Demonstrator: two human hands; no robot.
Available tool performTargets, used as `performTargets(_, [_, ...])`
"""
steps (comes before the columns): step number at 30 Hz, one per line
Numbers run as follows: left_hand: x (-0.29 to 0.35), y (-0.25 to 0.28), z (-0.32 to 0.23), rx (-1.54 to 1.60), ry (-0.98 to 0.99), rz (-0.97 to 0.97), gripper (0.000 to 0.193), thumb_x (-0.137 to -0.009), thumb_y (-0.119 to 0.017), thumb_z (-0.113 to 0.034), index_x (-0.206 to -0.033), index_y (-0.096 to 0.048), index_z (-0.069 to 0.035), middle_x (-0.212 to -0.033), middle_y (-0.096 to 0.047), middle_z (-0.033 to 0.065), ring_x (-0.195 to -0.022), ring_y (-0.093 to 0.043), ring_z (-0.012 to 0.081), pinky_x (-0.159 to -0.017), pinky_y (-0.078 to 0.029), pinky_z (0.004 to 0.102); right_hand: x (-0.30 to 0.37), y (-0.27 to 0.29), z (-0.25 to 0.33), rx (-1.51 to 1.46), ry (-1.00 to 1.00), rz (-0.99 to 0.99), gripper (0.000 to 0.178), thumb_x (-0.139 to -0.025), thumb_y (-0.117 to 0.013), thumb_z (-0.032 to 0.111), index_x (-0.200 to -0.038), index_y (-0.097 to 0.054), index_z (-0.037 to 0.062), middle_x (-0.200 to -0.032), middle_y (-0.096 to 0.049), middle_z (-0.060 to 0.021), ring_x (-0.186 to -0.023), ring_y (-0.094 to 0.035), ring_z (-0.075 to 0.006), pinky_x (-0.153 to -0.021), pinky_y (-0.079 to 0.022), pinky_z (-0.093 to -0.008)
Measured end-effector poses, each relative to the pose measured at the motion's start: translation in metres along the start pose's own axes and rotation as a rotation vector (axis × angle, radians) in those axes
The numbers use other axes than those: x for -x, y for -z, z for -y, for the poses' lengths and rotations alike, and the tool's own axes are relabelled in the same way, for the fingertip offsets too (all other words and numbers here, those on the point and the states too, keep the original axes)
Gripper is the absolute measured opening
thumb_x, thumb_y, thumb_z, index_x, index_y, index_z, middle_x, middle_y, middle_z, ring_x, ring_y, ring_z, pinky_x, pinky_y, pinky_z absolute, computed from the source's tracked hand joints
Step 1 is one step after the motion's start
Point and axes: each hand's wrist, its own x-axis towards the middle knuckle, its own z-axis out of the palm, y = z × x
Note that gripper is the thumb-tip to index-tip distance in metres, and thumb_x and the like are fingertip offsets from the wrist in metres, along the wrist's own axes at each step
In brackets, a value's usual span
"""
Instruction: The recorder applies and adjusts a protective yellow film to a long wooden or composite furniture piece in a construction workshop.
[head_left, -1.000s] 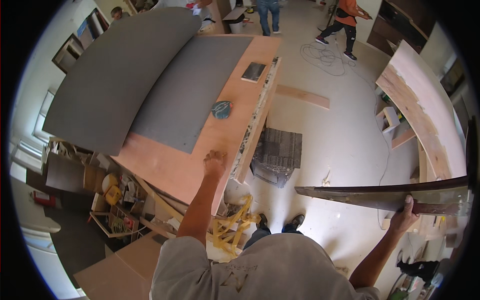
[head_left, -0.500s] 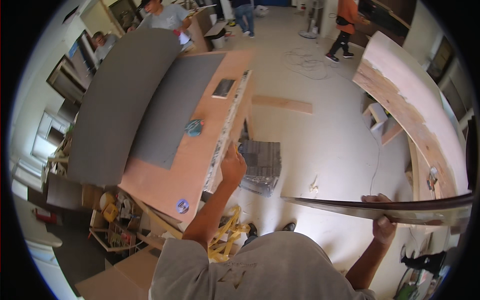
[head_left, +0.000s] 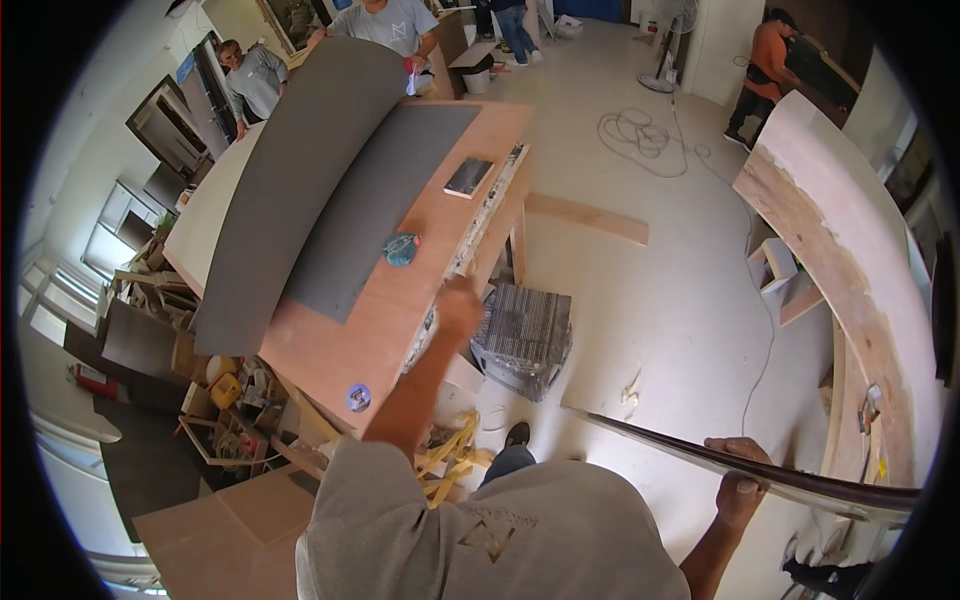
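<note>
Head view: right hand closed around a long dark board, thumb on the near side, fingers over the far side. Board runs nearly edge-on above the floor, from mid-floor to the right rim.

Left hand at the long edge of a reddish panel. Blurred; cannot tell how wide the fingers are, or whether they touch.

On the panel: flat grey sheet, curved dark sheet beside it, dark-faced block, teal round item, purple disc.

Containers: open wooden tray lower left, greenish cord inside, other contents too small to name. Yellow item just above it. White bucket at the back, contents hidden. Small open wooden box at right, interior shadowed. Ribbed dark stack near the left hand, clear wrapping around its lower part.
</note>
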Motion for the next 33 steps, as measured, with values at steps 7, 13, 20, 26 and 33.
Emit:
performTargets(7, [-0.111,0.01,0.146,-0.125,0.646,0.249,0.113,-0.069,-0.078,-0.056,-0.151,-0.025,0.001,-0.152,-0.028,0.0228,-0.134,-0.037,0.0443,-0.108,-0.036,0.0536,-0.014,-0.004,-0.001,0.002,-0.083,-0.048,0.068,-0.086,-0.065,0.06,-0.116,-0.06,-0.001,-0.104,-0.062,-0.0164,-0.099,-0.063,-0.0323,-0.095,-0.049,-0.0499])
performTargets(13, [-0.107,-0.042,0.193,-0.089,0.587,0.084,0.118,-0.058,-0.087,-0.051,-0.145,-0.033,0.007,-0.14,-0.043,0.0287,-0.127,-0.045,0.0424,-0.106,-0.041,0.0468,-0.039,-0.012,-0.02,0.042,-0.154,-0.103,0.073,-0.087,-0.059,0.066,-0.116,-0.058,-0.0008,-0.108,-0.061,-0.0144,-0.104,-0.059,-0.0309,-0.1,-0.044,-0.049])
performTargets(20, [-0.044,0.074,0.061,0.422,0.329,0.223,0.078,-0.053,-0.089,-0.03,-0.12,-0.06,-0.001,-0.118,-0.06,0.0223,-0.107,-0.061,0.0368,-0.094,-0.05,0.0393,-0.074,-0.017,-0.046,0.124,-0.163,-0.161,0.081,-0.086,-0.053,0.073,-0.111,-0.06,-0.0034,-0.106,-0.062,-0.0158,-0.106,-0.059,-0.0311,-0.099,-0.044,-0.0467])
performTargets(26, [-0.03,0.27,0.037,0.46,0.065,-0.047,0.088,-0.052,-0.09,-0.025,-0.128,-0.055,0.003,-0.119,-0.06,0.023,-0.109,-0.062,0.0364,-0.097,-0.051,0.0415,-0.101,-0.017,-0.076,0.063,-0.137,-0.175,0.078,-0.089,-0.053,0.069,-0.116,-0.06,-0.0045,-0.11,-0.063,-0.0177,-0.106,-0.06,-0.0317,-0.099,-0.045,-0.047])
performTargets(33, [-0.061,0.403,0.123,0.551,0.508,-0.518,0.069,-0.065,-0.082,-0.014,-0.126,-0.058,0.007,-0.101,-0.067,0.0104,-0.087,-0.064,0.0184,-0.08,-0.052,0.0293,-0.115,-0.035,-0.086,-0.011,-0.178,-0.077,0.07,-0.092,-0.053,0.057,-0.121,-0.056,-0.0059,-0.113,-0.063,-0.0188,-0.108,-0.062,-0.0307,-0.1,-0.047,-0.0452])
